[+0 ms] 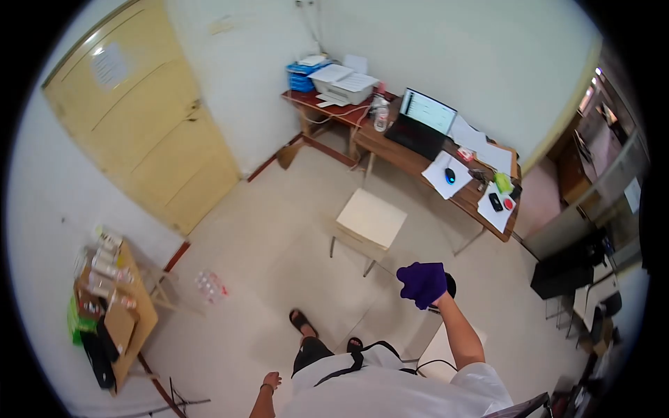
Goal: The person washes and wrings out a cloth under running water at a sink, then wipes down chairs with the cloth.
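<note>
A bunched purple cloth [422,284] is held up at the end of my right arm, right of the stool. My right hand [442,299] is mostly hidden behind the cloth, with its fingers wrapped in it. A dark round object [451,284] shows just behind the cloth; I cannot make out what it is. My left hand [272,380] hangs low beside my body, its fingers loosely curled, and nothing shows in it. A dark band circles the left wrist.
A cream stool [371,219] stands ahead, before a brown desk [397,155] with a laptop [421,124]. A printer [343,83] sits farther left. A loaded wooden table [143,313] is at left, near clear plastic items [211,286] on the floor. A yellow door [146,118] is closed.
</note>
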A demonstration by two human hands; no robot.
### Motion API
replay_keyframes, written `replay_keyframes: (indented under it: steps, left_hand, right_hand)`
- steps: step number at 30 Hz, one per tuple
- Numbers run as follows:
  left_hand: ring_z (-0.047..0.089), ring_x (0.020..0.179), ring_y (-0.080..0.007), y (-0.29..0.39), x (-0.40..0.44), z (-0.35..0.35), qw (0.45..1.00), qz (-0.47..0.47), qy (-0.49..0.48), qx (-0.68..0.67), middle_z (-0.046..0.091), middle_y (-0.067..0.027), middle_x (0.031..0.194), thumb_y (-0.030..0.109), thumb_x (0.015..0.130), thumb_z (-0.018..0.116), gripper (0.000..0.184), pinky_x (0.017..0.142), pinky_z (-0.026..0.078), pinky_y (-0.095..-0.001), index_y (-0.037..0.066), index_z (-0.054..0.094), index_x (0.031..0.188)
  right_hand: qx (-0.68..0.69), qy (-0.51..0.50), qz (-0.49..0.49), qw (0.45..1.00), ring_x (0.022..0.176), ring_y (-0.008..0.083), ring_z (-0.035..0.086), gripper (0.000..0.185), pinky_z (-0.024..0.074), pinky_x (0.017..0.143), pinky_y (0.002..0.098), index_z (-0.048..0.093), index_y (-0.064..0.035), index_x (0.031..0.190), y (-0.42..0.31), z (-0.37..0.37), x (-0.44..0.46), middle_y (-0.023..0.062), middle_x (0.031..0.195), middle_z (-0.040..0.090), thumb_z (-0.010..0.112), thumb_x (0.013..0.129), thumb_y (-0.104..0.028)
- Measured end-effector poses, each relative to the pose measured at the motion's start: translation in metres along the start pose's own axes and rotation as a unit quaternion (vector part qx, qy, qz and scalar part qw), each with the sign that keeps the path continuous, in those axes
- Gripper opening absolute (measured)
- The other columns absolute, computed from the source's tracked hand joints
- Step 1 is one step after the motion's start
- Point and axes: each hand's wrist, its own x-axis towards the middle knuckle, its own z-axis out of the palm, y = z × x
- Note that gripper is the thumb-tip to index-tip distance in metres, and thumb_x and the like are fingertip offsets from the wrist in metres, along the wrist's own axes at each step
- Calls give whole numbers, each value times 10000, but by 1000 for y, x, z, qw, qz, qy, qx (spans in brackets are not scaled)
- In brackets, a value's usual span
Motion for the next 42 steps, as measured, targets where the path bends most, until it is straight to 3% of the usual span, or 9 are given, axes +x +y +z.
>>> replay_keyframes:
  steps: [7,9,11,13,18,19,28,30,42]
  left_hand:
    - [648,863,-246,237,156,-31,968,182,-53,165,678,-127,1097,371,939,498,417,748,507,-452,81,567,1231]
    - [653,904,-289,303,178,-34,929,263,-20,261,680,-166,1054,383,928,507,426,815,511,-440,60,598,1190]
    - [636,1006,-371,402,153,-24,883,339,20,324,672,-211,1056,410,920,516,466,898,494,-444,52,587,1210]
    - [600,1082,-406,510,77,-9,863,356,19,357,656,-227,1107,412,929,520,500,939,474,-450,59,532,1282]
    - [448,1270,-423,663,71,45,741,577,-9,342,461,-279,1375,289,962,517,541,1081,355,-456,-47,410,1372]
    - [421,1293,-427,691,47,61,718,594,-12,362,424,-284,1409,282,964,518,558,1098,334,-457,-61,388,1384]
    - [427,1307,-414,747,44,142,738,576,-68,346,441,-283,1408,255,966,524,533,1103,336,-440,-49,402,1387]
    - [435,1310,-404,752,29,140,819,486,-135,274,458,-282,1395,262,969,530,528,1103,337,-425,-43,414,1384]
    - [220,1443,-412,772,65,170,788,566,-65,233,263,-256,1542,332,1042,307,576,1164,174,-484,-66,316,1459]
  right_hand:
    - [307,90,133,938,717,254,573,136,417,608,371,531,-175,769,59,-20,74,72,748,552,632,680,-198]
    - [186,97,167,963,733,258,570,165,407,611,363,544,-179,810,41,-11,93,74,769,545,636,677,-213]
    - [-517,15,76,852,747,246,565,192,403,614,352,553,-172,858,1,-12,127,71,789,526,639,696,-230]
    - [-233,110,14,966,766,252,565,235,405,643,357,551,-172,880,41,-20,146,69,805,528,653,679,-241]
    - [-498,66,-63,862,954,215,564,392,433,821,364,595,-108,995,10,-30,209,83,1043,610,716,639,-218]
    - [-257,107,-23,960,1017,218,565,405,438,873,368,616,-96,1021,58,-29,209,92,1104,612,721,645,-200]
    - [-267,-43,216,938,1152,341,566,354,454,966,398,611,-37,1202,348,97,239,180,1259,586,479,896,-155]
    - [-210,-200,291,912,1184,374,536,378,461,941,440,576,-9,1229,273,76,282,221,1290,555,481,887,-139]
    - [-105,-92,209,968,1355,352,380,527,334,1101,431,460,88,1324,195,166,444,227,1422,436,508,815,-38]
